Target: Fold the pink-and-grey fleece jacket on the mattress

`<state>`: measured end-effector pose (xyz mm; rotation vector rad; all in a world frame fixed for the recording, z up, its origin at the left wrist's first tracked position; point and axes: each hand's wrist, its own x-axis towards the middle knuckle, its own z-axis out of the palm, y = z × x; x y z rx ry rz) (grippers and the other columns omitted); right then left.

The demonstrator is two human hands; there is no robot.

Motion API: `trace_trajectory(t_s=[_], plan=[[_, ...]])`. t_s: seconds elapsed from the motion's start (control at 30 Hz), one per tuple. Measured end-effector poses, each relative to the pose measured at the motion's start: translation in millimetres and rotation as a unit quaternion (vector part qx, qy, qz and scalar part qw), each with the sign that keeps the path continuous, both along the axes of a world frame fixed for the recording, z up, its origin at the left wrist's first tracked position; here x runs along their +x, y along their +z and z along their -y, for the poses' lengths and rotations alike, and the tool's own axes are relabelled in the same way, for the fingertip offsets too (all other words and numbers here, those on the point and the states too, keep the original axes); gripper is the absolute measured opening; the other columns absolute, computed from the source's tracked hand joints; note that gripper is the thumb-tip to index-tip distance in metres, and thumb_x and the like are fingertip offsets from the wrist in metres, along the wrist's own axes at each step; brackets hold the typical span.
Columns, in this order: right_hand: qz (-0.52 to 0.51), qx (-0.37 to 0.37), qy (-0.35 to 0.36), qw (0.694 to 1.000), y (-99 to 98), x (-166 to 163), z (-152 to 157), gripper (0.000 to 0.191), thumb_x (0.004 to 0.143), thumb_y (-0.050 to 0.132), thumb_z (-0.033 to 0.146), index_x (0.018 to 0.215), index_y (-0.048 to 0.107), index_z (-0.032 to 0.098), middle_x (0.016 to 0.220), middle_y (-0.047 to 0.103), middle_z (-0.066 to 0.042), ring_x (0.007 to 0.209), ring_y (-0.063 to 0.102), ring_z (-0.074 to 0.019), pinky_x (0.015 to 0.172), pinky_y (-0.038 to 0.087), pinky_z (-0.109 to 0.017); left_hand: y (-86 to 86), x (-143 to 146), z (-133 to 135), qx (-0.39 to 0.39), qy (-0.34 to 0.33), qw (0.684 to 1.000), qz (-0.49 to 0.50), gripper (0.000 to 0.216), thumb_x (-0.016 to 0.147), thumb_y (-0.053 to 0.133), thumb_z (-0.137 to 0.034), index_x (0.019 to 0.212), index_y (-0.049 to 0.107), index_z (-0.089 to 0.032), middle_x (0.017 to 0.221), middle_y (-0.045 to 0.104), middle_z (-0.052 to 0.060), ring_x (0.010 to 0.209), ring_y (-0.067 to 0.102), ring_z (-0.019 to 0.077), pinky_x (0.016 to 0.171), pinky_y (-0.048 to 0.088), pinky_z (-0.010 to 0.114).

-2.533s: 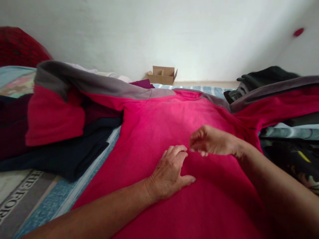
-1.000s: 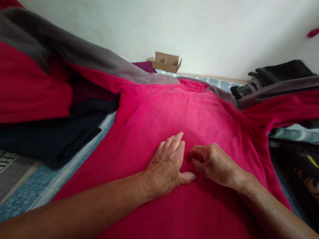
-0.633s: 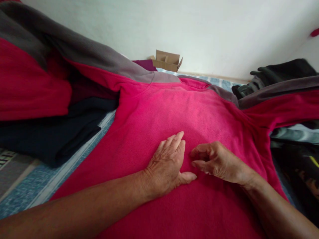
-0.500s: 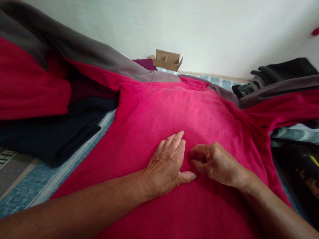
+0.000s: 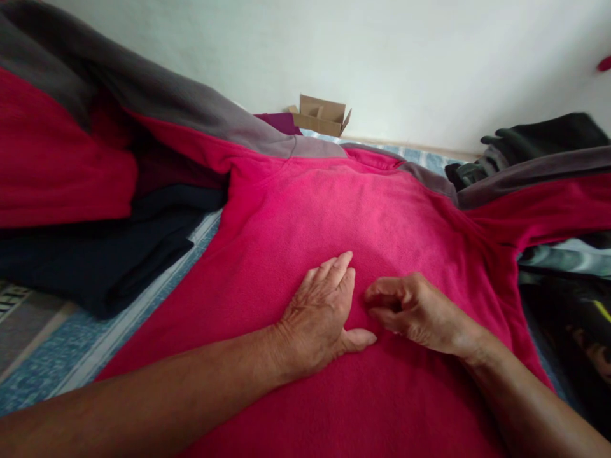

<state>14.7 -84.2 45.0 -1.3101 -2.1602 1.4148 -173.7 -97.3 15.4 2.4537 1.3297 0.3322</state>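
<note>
At the near side, the lower part of the pink-and-grey fleece top [image 5: 305, 210] is cut off, so its hem cannot be seen; the rest is spread across the middle. On it lies the left hand [image 5: 322, 315], palm down, flat and released, with the thumb stretched away from the fingers. Just to its right, the right hand [image 5: 410, 312] has curled fingers, the thumb close to the forefinger; I cannot tell if it grasps something, because the gap between them is dark.

At left, a blue patterned sheet [image 5: 67, 346] shows as a band between the side edge of the top and a navy folded garment [image 5: 109, 261], which leaves the frame. At right, a black garment with a yellow mark [image 5: 563, 331] is too dark to make out well. Beyond the fingers, smooth fleece gives open room up to the collar. Both sleeves run past the frame's sides.

Farther, the right sleeve partly covers some black clothes [image 5: 548, 140]. A purple cloth [image 5: 279, 123] is half hidden behind the left shoulder, beside an open cardboard box [image 5: 317, 114] near the wall [image 5: 382, 57].
</note>
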Motion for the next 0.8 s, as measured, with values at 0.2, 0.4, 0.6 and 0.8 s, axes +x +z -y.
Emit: trace_trajectory(t_s=[0.2, 0.4, 0.6, 0.8], plan=[[0.006, 0.011, 0.001, 1.000, 1.5, -1, 0, 0.011, 0.076, 0.048, 0.014, 0.071, 0.057, 0.017, 0.059, 0.043, 0.005, 0.051, 0.035, -0.0066, 0.048, 0.029, -0.019, -6.1, 0, 1, 0.022, -0.002, 1.000, 0.014, 0.080, 0.069, 0.063, -0.057, 0.130, 0.038, -0.011, 0.148, 0.024, 0.021, 0.133, 0.026, 0.0349, 0.105, 0.026, 0.049], [-0.070, -0.129, -0.039, 0.988, -2.7, 5, -3, 0.010, 0.078, 0.051, 0.023, 0.080, 0.058, 0.017, 0.054, 0.042, 0.006, 0.045, 0.034, -0.0057, 0.042, 0.027, -0.019, -4.6, 0, 1, 0.021, -0.004, 1.000, 0.000, 0.081, 0.071, 0.060, -0.059, 0.131, 0.038, -0.009, 0.148, 0.024, 0.022, 0.134, 0.026, 0.0351, 0.105, 0.026, 0.049], [0.035, 0.034, -0.023, 0.999, -1.2, -5, -2, 0.008, 0.070, 0.048, 0.012, 0.065, 0.053, 0.016, 0.056, 0.042, 0.005, 0.050, 0.033, -0.0056, 0.045, 0.026, -0.019, 2.4, 0, 1, 0.007, -0.003, 1.000, -0.024, 0.079, 0.072, 0.060, -0.057, 0.131, 0.038, -0.010, 0.149, 0.023, 0.020, 0.135, 0.025, 0.0332, 0.107, 0.026, 0.046], [-0.020, -0.041, -0.034, 0.998, -3.6, -2, -2, 0.005, 0.073, 0.050, 0.017, 0.073, 0.055, 0.017, 0.055, 0.042, 0.006, 0.047, 0.034, -0.0055, 0.042, 0.026, -0.019, 2.4, 0, 1, 0.013, -0.002, 0.999, -0.035, 0.081, 0.071, 0.060, -0.058, 0.131, 0.039, -0.008, 0.148, 0.023, 0.020, 0.134, 0.026, 0.0331, 0.107, 0.026, 0.046]])
